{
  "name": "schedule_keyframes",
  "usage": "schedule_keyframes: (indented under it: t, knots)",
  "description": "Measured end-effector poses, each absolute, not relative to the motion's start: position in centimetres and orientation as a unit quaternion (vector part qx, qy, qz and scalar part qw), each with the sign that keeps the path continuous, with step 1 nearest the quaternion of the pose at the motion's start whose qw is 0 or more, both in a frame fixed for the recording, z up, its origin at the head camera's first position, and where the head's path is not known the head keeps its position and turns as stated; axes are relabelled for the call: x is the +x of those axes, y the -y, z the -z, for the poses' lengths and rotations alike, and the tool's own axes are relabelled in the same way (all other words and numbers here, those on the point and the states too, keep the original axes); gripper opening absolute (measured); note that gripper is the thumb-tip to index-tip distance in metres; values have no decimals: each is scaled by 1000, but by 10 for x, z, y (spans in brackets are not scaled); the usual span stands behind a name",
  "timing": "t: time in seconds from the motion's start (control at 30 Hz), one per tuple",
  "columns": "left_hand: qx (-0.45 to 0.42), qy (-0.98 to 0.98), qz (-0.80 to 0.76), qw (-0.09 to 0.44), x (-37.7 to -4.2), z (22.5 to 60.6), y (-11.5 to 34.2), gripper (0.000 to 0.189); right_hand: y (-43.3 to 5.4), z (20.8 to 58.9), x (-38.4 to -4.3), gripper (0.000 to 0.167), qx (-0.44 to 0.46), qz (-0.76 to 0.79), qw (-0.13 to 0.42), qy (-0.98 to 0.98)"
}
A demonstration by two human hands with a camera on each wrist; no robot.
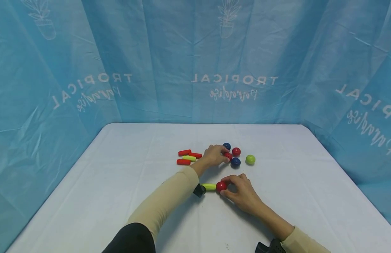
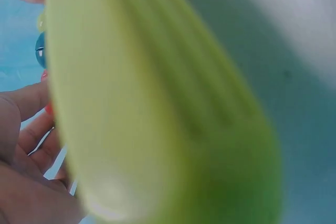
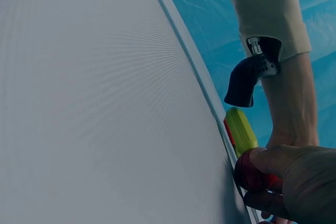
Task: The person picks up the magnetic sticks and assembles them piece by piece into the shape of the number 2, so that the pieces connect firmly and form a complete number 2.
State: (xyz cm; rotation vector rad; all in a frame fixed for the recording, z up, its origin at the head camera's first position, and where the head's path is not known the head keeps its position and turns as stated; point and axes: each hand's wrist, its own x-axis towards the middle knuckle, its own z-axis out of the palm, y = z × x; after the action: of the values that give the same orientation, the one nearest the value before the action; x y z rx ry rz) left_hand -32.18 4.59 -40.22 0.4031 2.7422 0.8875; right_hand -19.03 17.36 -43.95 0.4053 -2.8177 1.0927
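"So, what was held?"

"Right hand (image 1: pixel 242 195) pinched a red ball (image 1: pixel 221 186) by the green stick (image 1: pixel 209 187), lower centre; left hand (image 1: pixel 215 156) curved round a second red ball (image 1: pixel 228 156), mid-frame (gripped or not, I couldn't tell)."

"Light, level pinching seemed wisest."

Blue curtain (image 1: pixel 170 102) behind the tabletop (image 1: pixel 144 140), head view: the printed words "TROPICAL" (image 1: pixel 234 79) in spaced capitals and, beneath, "Paradise" (image 1: pixel 233 94) in script, both mirror-reversed. The pair appears three times, at left, centre and right; the right-hand "TROPICAL" is cut off by the picture's edge.
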Motion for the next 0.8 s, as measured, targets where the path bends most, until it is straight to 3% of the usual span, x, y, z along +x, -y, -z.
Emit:
schedule_keyframes:
  t: [0.8]
  knots:
    - [120, -938, -312, 85, -316, 399, -29, 41, -174, 441, -192, 34, 133, -352, 59, 925]
